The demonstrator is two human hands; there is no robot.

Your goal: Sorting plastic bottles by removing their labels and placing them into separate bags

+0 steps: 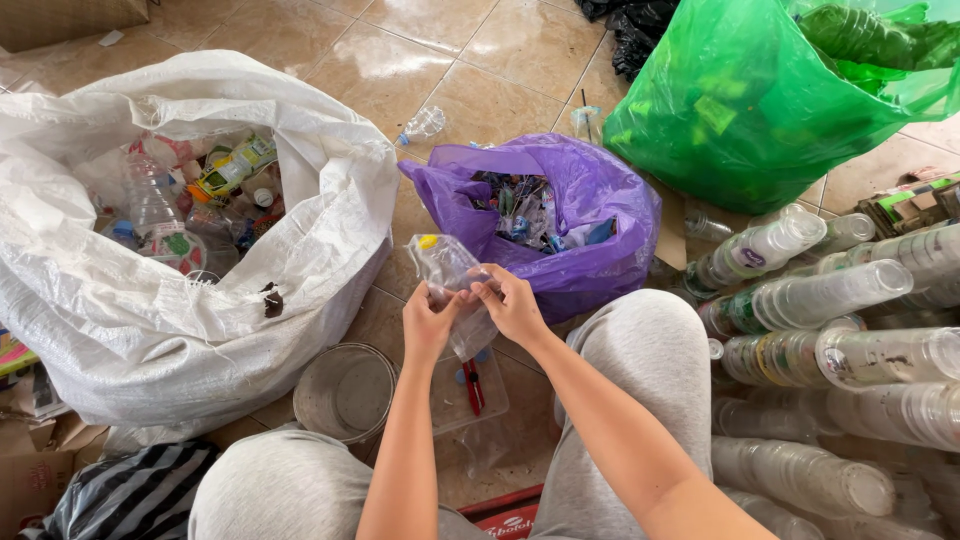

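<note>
Tiled floor (480, 90), both hands (470, 310) pinching clear bottle (450, 280)

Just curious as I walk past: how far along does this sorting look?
Done: cups lie nested in long stacks, and the purple bag holds scraps. In hand: the left hand and right hand grip one clear bottle. Left: the white sack holds many mixed bottles.

Soft, even daylight fills the room; the glossy beige tiled floor (480, 60) shows pale glare, shadows are faint, focus sharp, edges slightly bowed.
</note>
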